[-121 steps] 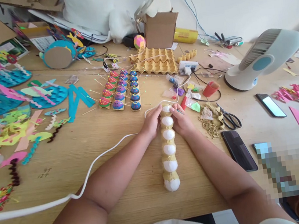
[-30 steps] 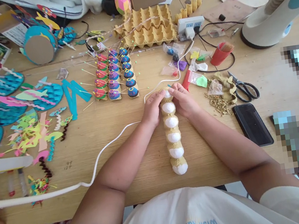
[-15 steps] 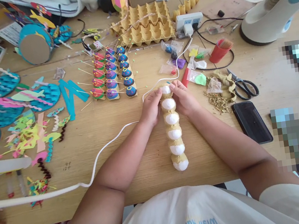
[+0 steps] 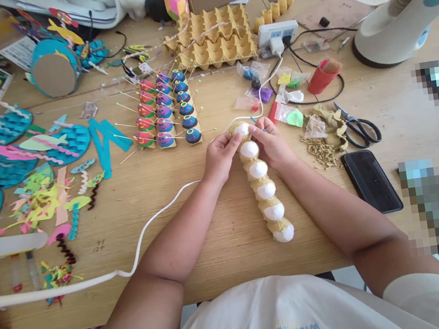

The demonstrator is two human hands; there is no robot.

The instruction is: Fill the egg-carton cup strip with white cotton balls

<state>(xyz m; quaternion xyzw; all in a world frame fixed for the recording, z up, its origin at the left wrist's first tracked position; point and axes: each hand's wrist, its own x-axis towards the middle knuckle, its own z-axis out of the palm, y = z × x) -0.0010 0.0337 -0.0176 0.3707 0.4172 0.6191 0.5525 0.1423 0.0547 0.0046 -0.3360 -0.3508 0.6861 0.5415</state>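
A strip of egg-carton cups (image 4: 265,190) with white clay on each bump lies lengthwise in front of me, its lower end angled to the right. My left hand (image 4: 221,156) pinches the far end from the left, thumb on the top bump. From the right, my right hand (image 4: 272,143) grips the same end with thumb and fingers. A small blue item shows between the right fingers; what it is I cannot make out. Beyond the hands stand three rows of painted cups (image 4: 163,111) in red, purple and blue, with thin pins sticking out.
Scissors (image 4: 361,128), a phone (image 4: 372,181), a red cup (image 4: 323,76) and clay bags (image 4: 292,116) lie right. A white cable (image 4: 146,226) crosses the left. Egg trays (image 4: 213,37) and a power strip (image 4: 277,34) sit behind; blue crafts (image 4: 73,141) are left.
The strip has tilted, its near end swinging to the right and its far end slightly left. The left thumb now lies further over the top bump, and a bit of blue shows at the right fingers.
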